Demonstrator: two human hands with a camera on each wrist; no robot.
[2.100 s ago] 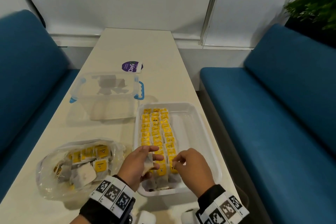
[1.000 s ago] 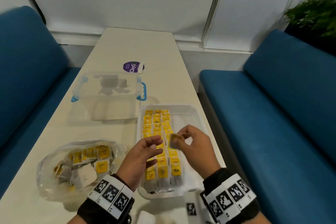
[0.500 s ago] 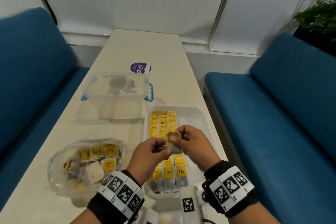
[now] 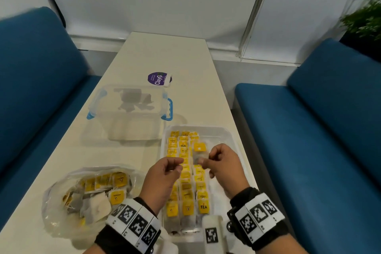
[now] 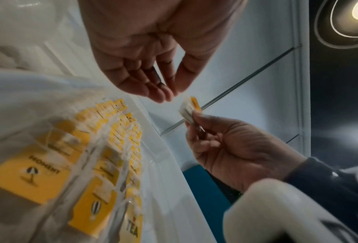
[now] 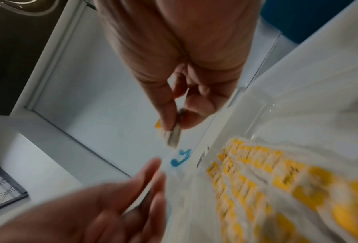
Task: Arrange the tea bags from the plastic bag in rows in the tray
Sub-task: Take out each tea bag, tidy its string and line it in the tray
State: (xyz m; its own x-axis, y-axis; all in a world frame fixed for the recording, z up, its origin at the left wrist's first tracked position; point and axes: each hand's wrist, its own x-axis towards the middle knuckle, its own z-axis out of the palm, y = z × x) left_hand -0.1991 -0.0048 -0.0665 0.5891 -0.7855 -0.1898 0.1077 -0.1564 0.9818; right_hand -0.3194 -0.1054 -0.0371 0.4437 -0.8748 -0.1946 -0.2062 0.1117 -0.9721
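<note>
A white tray [image 4: 235, 140] at the table's right edge holds three rows of yellow-tagged tea bags [image 4: 186, 181], with its right part bare. My right hand [image 4: 203, 161] hovers over the middle of the tray. It pinches one tea bag [image 4: 199, 151] between thumb and forefinger, yellow tag up. The pinch also shows in the left wrist view, right hand [image 5: 192, 118] on tea bag [image 5: 189, 106], and in the right wrist view, hand [image 6: 173, 121] on tea bag [image 6: 172, 136]. My left hand [image 4: 179, 164] is just left of the bag, fingers loosely curved, holding nothing [image 5: 169, 95]. The clear plastic bag [image 4: 88, 196] with more tea bags lies at the near left.
A clear lidded box with blue latches [image 4: 132, 113] stands behind the tray, and a round purple label [image 4: 158, 79] lies beyond it. Blue sofas [image 4: 329, 130] flank the narrow table. A plant [image 4: 367, 16] is at the far right.
My right hand rose from the tray's near end with a tea bag to above its middle. The left hand met the bag half a second ago and has since drawn slightly away.
</note>
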